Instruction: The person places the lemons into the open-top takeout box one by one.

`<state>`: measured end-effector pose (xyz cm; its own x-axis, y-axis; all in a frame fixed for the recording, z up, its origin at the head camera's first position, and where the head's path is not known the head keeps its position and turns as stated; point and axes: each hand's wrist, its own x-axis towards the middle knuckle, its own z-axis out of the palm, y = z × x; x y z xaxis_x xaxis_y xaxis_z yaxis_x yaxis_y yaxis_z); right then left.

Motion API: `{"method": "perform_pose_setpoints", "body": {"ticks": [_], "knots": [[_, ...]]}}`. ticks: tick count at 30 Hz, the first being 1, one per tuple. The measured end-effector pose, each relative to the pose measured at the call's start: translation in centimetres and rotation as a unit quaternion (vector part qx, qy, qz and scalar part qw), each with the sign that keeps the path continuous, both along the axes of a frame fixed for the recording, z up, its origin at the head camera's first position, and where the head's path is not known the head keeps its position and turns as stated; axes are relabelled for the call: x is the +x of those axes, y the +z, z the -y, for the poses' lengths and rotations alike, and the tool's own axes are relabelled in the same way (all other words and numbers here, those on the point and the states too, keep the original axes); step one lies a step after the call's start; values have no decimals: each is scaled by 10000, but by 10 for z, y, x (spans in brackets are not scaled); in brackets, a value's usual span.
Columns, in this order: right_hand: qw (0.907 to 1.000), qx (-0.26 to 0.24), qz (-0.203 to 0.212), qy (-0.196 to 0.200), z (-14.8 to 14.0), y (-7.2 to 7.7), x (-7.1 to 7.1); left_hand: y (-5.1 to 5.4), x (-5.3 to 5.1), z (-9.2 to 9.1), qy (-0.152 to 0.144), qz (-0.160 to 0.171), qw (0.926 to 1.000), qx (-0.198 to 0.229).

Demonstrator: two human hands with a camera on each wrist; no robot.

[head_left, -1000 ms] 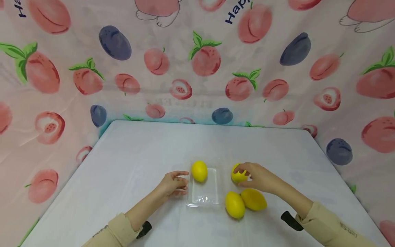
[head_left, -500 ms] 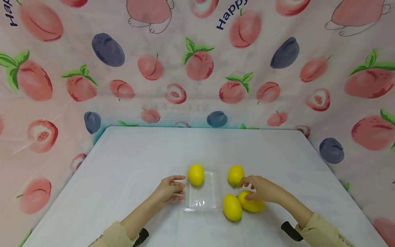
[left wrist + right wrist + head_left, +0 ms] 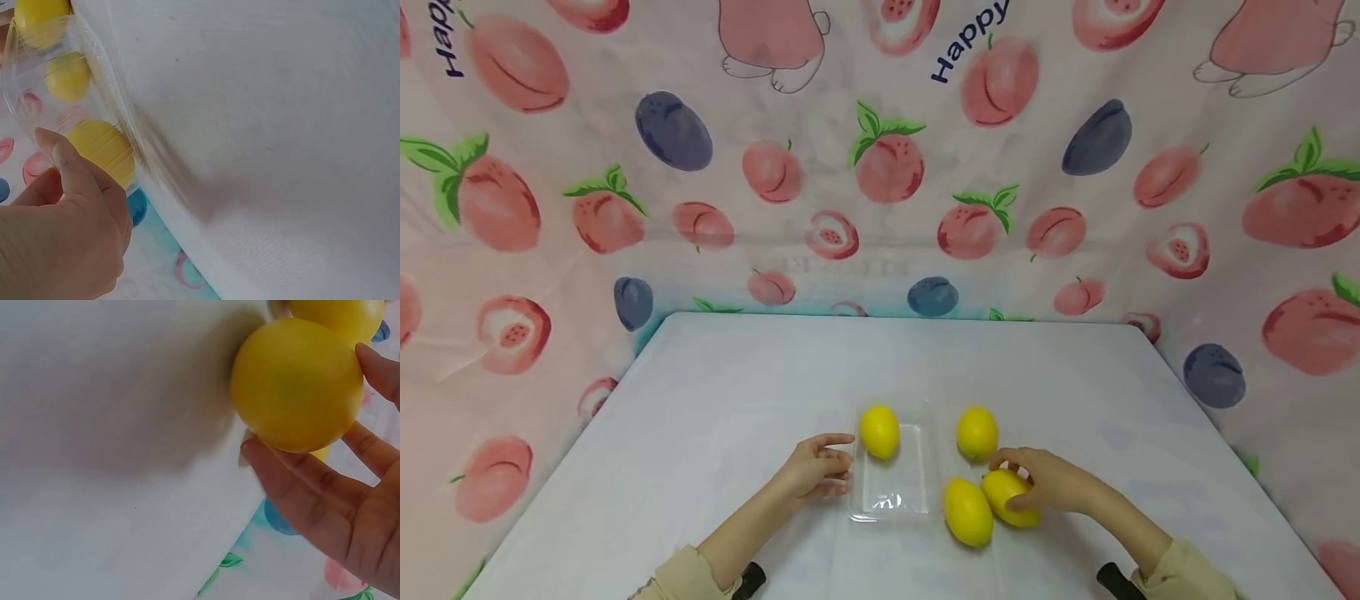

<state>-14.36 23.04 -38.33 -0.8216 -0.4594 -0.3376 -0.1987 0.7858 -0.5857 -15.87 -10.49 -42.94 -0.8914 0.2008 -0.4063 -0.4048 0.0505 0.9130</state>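
Note:
My right hand [image 3: 1062,485] grips a yellow lemon [image 3: 998,490] on the table, thumb on the near side and fingers on the far side. The right wrist view shows that lemon [image 3: 297,384] between the thumb and fingers [image 3: 312,506]. My left hand [image 3: 814,472] touches the left wall of a clear plastic box [image 3: 891,492]; whether it pinches the rim I cannot tell. Inside the box, at its far left, lies one lemon [image 3: 880,432]. Two others lie to the right of the box: a far lemon [image 3: 977,433] and a near lemon [image 3: 967,512].
A white table [image 3: 760,375] carries everything. Behind it and at both sides hangs a cloth [image 3: 820,125] printed with peaches and blue fruit. Dark bands [image 3: 1118,582] show at both wrists near the sleeves.
My right hand has left the far lemon, moved toward me and closed round the lemon at the near right. The left hand stays at the box. The head view has shifted slightly.

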Motion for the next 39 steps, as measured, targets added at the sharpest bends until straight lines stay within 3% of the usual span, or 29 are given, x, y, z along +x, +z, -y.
{"method": "perform_pose_setpoints", "body": {"ticks": [6, 14, 23, 30, 39], "knots": [[9999, -140, 66, 64, -5, -4, 1, -3, 4, -2, 13, 48, 10000, 24], [9996, -202, -200, 66, -8, -5, 0, -3, 4, -2, 61, 47, 10000, 20], [9982, -173, -577, -49, -5, 12, -6, -4, 2, -1, 87, 48, 9999, 57], [9977, -290, -555, -268, 1, 18, -8, -4, 3, -1, 138, 80, 9998, 101], [9950, -368, -871, -320, 14, 25, -14, -3, 1, -3, 195, 107, 9997, 70]]}}
